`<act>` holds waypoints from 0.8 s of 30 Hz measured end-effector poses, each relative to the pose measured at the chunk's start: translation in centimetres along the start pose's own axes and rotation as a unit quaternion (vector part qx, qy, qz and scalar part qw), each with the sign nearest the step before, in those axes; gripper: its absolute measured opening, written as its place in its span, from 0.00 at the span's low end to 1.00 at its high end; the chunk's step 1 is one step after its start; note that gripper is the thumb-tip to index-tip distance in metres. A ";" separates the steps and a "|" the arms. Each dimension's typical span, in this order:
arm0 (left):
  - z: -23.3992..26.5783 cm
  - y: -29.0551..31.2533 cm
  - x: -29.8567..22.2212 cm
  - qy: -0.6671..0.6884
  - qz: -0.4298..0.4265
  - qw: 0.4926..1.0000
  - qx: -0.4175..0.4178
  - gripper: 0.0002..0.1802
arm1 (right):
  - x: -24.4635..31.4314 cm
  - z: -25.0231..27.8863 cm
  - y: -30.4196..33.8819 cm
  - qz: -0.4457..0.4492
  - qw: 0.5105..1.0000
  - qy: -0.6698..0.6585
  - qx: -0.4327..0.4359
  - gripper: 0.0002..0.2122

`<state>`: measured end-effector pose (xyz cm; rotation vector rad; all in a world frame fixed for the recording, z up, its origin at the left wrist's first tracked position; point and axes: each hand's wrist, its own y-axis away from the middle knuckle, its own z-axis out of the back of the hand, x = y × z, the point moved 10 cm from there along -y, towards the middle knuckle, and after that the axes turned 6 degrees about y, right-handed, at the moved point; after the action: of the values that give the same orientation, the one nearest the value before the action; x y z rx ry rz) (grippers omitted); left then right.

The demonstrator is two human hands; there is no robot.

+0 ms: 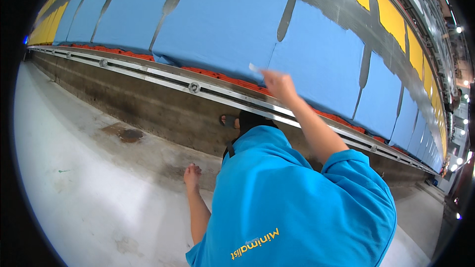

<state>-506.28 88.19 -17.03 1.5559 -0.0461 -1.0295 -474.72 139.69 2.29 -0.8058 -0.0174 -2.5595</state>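
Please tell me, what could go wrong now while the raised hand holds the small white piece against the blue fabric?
1. The right hand pinches the small white piece only at its tip; it could slip and fall toward the metal rail.
2. The arm reaches out over the rail, with the left hand hanging free, so balance may be weak.

bright blue short-sleeved shirt [292, 202] with yellow lettering near its hem; bare forearms.

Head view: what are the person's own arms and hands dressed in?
Both forearms are bare, and the left hand and right hand wear no gloves. A bright blue short-sleeved shirt covers the upper arms; it carries yellow lettering near its lower edge.
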 end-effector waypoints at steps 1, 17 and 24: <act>0.5 -0.3 1.7 -0.005 0.012 1.000 0.015 0.18 | -1.4 0.3 -3.0 -0.036 0.999 0.035 -0.017 0.10; 1.1 1.0 -4.8 -0.339 0.011 0.936 0.088 0.19 | -1.4 -2.3 -13.0 -0.110 0.990 -0.074 -0.049 0.10; 3.8 -5.7 -17.8 -0.105 0.011 0.994 -0.015 0.21 | -12.0 6.0 -23.3 -0.123 0.952 0.160 -0.229 0.10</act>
<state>-522.24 96.75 -11.16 1.4128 -0.1913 -1.1686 -472.70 166.45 3.52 -0.5555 0.6374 -2.9517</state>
